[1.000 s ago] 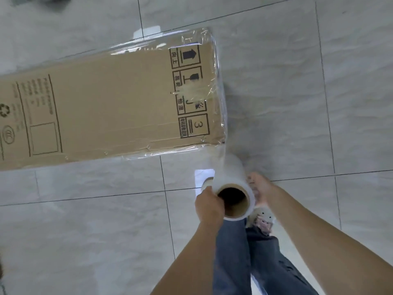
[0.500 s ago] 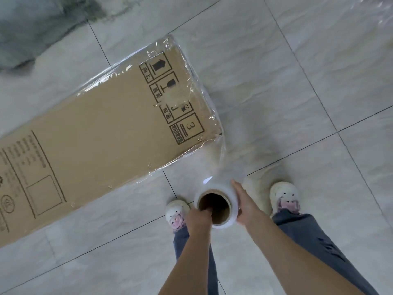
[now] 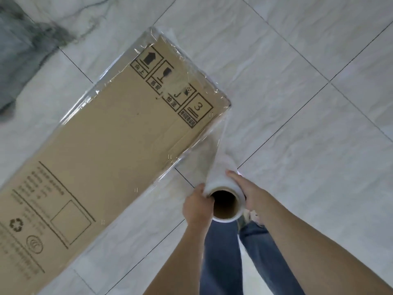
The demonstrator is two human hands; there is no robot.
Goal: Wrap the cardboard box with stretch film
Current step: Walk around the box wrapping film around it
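Note:
A long brown cardboard box [image 3: 102, 158] stands on the tiled floor, running from lower left to upper centre, its top printed with black handling symbols and covered in clear film. A roll of stretch film [image 3: 222, 182] with a cardboard core is upright just off the box's near right corner. My left hand [image 3: 196, 206] grips the roll's top rim on the left. My right hand [image 3: 244, 189] presses flat against its right side. A sheet of film [image 3: 209, 150] stretches from the roll up to the box's corner.
Pale marbled floor tiles [image 3: 308, 135] with dark grout lines surround the box. My legs in blue jeans [image 3: 221, 252] and one shoe [image 3: 251, 217] are directly below the roll. A dark grey patch [image 3: 19, 54] lies at the upper left.
I have walked around the box's end, so the box now points more steeply up the frame. The roll and both hands have moved with me, staying by the near right corner.

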